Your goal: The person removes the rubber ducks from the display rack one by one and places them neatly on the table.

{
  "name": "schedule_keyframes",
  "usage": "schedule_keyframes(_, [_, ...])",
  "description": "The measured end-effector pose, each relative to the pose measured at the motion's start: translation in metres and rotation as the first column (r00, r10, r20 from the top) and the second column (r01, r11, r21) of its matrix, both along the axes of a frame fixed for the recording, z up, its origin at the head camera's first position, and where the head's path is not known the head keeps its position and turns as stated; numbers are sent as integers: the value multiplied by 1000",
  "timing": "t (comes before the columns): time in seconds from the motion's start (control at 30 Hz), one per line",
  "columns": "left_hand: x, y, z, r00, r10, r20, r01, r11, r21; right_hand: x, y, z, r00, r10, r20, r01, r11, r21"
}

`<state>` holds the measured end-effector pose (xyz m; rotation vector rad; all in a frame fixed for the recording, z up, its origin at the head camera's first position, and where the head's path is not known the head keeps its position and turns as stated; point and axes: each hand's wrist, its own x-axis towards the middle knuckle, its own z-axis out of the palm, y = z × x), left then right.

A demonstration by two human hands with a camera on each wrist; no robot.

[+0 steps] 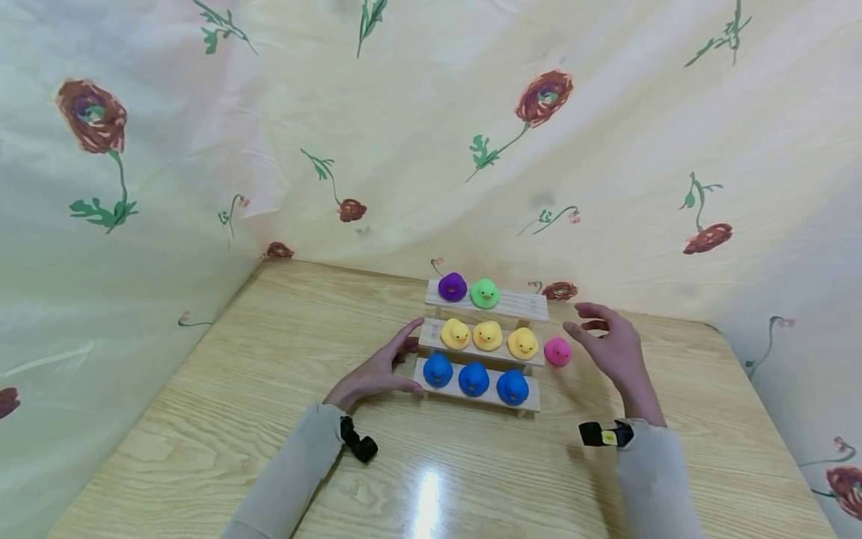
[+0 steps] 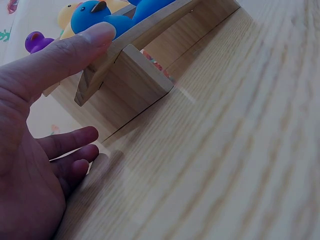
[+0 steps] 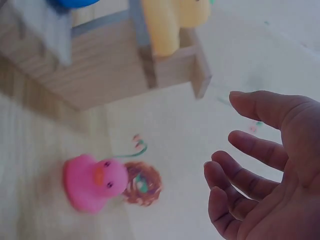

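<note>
A three-tier wooden stand holds rubber ducks: a purple duck and a green duck on top, three yellow ducks in the middle, three blue ducks at the bottom. My left hand is at the stand's left side, thumb against the lowest tier's end and fingers spread beside the tiers. Right of the stand, a pink duck sits upright on the table. My right hand hovers to the right of that duck, fingers loosely bent and holding nothing.
The stand is on a light wood table near its back edge. A flower-printed cloth hangs behind and at both sides. Each wrist wears a black strap camera over a light sleeve.
</note>
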<state>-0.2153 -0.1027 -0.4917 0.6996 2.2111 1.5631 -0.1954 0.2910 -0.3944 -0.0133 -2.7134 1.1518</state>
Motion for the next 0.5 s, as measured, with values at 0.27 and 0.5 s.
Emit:
schedule_keyframes(0.27, [0,0,0,1000,-10,-12,10,1000,6,-5,-16,18,999,43,-27,-44,999,-19])
schedule_keyframes(0.5, [-1,0,-1,1000,-14,-6,14,1000,9,-10,-29,26,997,79,1,-79,997,-25])
